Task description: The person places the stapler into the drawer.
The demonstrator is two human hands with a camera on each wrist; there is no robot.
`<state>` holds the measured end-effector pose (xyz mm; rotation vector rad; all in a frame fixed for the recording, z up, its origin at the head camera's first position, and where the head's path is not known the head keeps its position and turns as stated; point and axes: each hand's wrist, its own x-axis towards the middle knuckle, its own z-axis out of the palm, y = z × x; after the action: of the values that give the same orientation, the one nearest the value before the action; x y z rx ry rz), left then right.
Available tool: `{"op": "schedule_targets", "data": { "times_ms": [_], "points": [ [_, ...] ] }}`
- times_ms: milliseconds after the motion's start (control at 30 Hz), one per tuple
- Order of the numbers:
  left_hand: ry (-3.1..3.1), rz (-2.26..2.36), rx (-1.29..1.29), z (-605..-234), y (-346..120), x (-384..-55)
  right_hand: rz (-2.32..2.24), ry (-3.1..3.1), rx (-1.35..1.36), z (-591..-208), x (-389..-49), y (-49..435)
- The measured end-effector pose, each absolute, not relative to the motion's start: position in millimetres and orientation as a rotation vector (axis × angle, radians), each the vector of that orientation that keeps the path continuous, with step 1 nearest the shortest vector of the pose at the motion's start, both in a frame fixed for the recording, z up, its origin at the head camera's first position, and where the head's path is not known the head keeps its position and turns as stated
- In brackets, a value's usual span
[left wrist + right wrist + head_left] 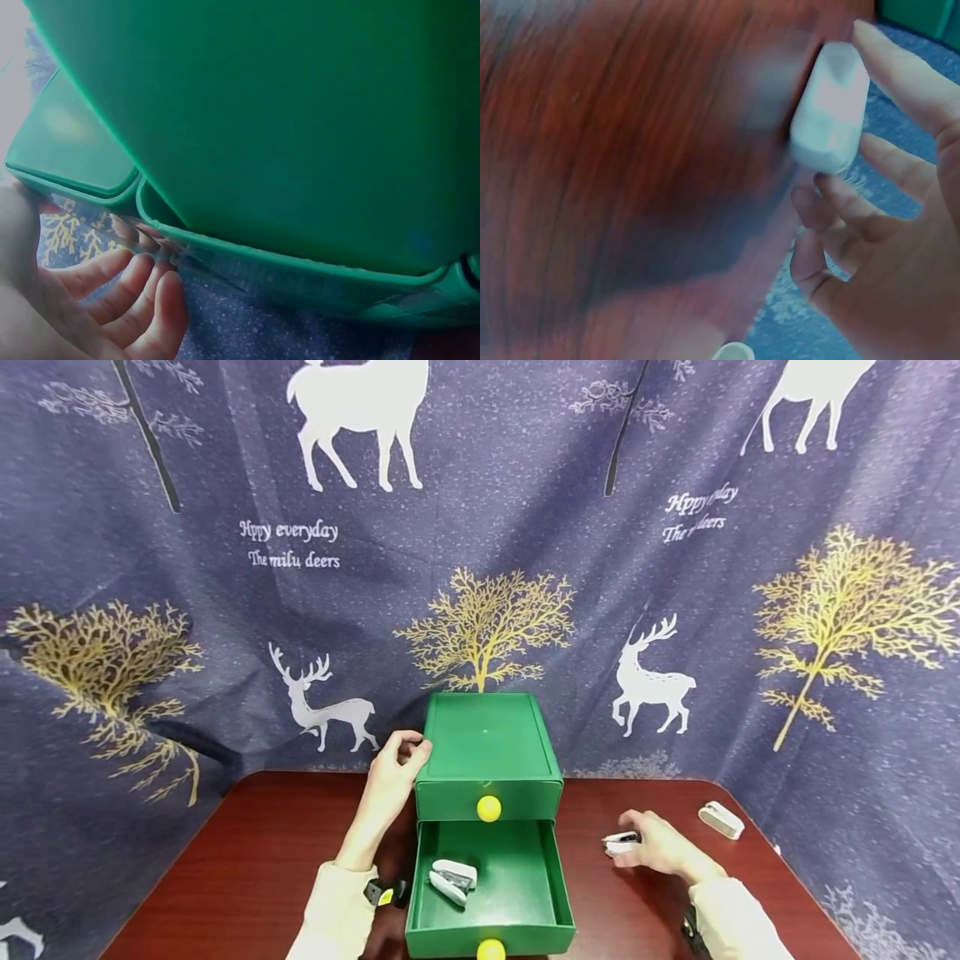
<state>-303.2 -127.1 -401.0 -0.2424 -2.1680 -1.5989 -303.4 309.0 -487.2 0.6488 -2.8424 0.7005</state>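
Note:
My left hand (393, 770) rests against the upper left side of the green drawer box (483, 735). In the left wrist view its loosely bent fingers (135, 289) lie along the box's side wall. My right hand (658, 846) is at a small white stapler (621, 842) on the table. The right wrist view has that stapler (831, 109) between thumb and fingers, which stand around it without a plain grip. Another white stapler (453, 881) lies in the pulled-out lower drawer (521, 893), left of its middle.
A third white stapler (722, 820) lies by the table's right edge. The upper drawer (450, 802) is closed and has a yellow round knob (489, 808). Behind the reddish-brown table (300, 843) hangs a blue cloth (510, 510) with deer and trees.

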Motion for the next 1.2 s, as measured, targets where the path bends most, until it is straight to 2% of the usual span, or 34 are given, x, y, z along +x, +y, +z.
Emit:
{"op": "schedule_targets", "data": {
  "times_ms": [267,733,1200],
  "points": [
    [-2.174,-1.602,-0.239,-401.6,-125.9,-303.1,0.706,-2.845,0.727,-496.6,-305.5,319.3],
    [-2.168,-1.611,-0.248,-401.5,-125.9,-303.7,0.76,-2.88,0.585,-500.4,-302.8,320.8],
    [-2.176,-1.6,-0.243,-399.8,-126.4,-301.9,0.935,-2.802,0.421,-486.4,-294.1,303.8]
  ]
}}
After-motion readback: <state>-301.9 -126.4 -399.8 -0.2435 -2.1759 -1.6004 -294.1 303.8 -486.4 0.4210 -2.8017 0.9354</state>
